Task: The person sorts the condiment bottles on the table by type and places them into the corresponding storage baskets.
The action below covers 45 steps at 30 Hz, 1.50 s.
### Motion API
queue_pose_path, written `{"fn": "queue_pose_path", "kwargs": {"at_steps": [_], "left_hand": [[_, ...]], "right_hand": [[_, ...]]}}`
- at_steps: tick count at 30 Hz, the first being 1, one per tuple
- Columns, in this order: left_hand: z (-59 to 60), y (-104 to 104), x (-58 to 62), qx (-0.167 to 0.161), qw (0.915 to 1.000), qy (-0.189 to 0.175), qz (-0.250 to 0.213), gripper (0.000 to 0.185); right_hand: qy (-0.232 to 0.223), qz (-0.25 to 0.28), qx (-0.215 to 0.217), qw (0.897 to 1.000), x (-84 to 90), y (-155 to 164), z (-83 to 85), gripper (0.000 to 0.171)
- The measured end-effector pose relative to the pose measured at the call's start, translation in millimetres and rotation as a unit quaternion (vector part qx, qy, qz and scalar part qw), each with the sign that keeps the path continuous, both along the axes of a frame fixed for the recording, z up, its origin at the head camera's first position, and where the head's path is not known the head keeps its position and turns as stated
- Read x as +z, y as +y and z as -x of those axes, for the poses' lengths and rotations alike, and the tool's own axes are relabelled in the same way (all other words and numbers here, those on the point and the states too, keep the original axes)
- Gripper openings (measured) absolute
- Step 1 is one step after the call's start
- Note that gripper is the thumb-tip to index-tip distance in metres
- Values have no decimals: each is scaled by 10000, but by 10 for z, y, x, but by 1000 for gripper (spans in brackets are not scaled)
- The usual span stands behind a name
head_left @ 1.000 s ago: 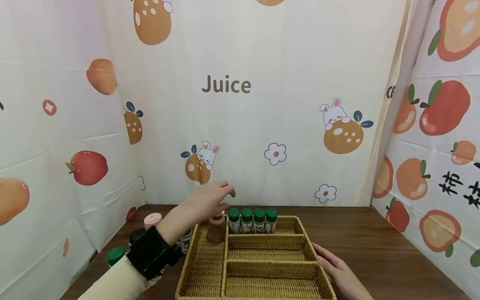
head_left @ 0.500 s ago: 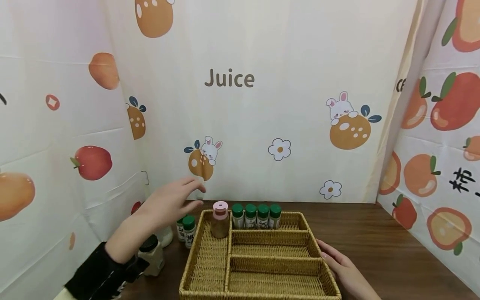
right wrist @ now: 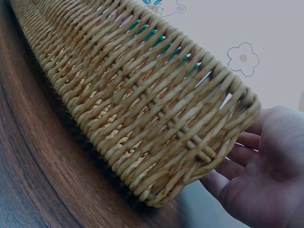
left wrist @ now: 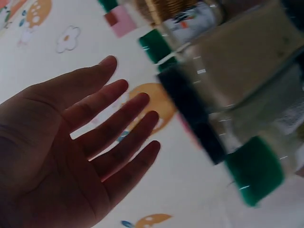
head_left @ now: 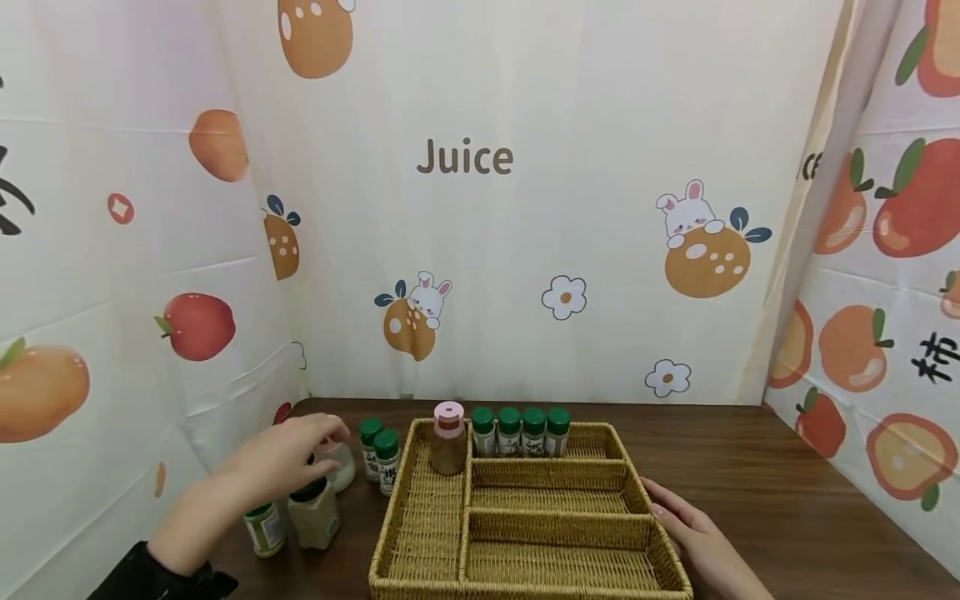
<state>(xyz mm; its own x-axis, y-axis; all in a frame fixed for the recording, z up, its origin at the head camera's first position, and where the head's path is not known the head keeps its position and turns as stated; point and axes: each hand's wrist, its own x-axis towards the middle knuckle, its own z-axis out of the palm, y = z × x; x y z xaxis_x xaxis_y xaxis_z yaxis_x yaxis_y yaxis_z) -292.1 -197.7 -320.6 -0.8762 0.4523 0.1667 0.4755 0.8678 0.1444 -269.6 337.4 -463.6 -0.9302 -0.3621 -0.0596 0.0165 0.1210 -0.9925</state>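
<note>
My left hand [head_left: 277, 454] hovers over the jars left of the basket, its fingers [left wrist: 137, 107] extended and holding nothing. Just under it stand a black-lidded square jar [head_left: 315, 517], a green-lidded jar [head_left: 266, 533] and a whitish jar [head_left: 343, 471], whose top the hand hides. My right hand [head_left: 705, 537] rests against the right side of the woven basket [head_left: 465, 533], fingers at its corner in the right wrist view. Inside the basket, a pink-capped bottle [head_left: 448, 442] stands in the left long compartment. Several green-capped spice bottles [head_left: 521, 433] stand in a row in the back compartment.
Two more green-capped spice bottles [head_left: 379, 457] stand on the brown wooden table [head_left: 720, 450], beside the basket's left wall. Fruit-print curtains [head_left: 600, 208] enclose the table at the back and both sides.
My left hand has moved away from the pink-capped bottle, leaving it standing in the basket, and back left over the jars. My right hand stays at the basket's side.
</note>
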Motion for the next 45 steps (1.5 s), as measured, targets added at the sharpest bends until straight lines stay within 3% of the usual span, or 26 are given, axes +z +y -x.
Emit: {"fn": "queue_pose_path", "kwargs": {"at_steps": [5, 10, 18, 22, 29, 33, 38, 42, 45], "left_hand": [[48, -83, -218, 252, 9979, -582, 126, 30], [74, -87, -324, 274, 9976, -621, 138, 29], [104, -68, -389, 88, 9979, -467, 432, 30], [101, -63, -399, 142, 9979, -318, 549, 31], [-46, -93, -410, 166, 9982, -354, 457, 35], [-179, -42, -280, 34, 9987, 100, 506, 38], [-309, 157, 92, -49, 9921, 1085, 635, 35], [-391, 353, 325, 4, 9891, 1410, 433, 30], [-402, 502, 402, -178, 9862, 1639, 152, 27]], "right_hand": [[-38, -167, -119, 9998, 17, 5, -29, 68], [-32, -10, -72, 10000, 26, 50, -40, 67], [42, -233, -181, 9996, -20, 55, -45, 67], [199, -3, -28, 9998, -40, 50, -11, 67], [171, 43, 34, 9998, -105, -27, 8, 69], [58, 7, 40, 10000, -125, -56, -23, 69], [128, 71, -113, 9998, -63, -54, -27, 69], [216, 47, -197, 9996, -11, -52, -24, 69], [256, -33, -279, 9993, 16, -59, -31, 70]]}}
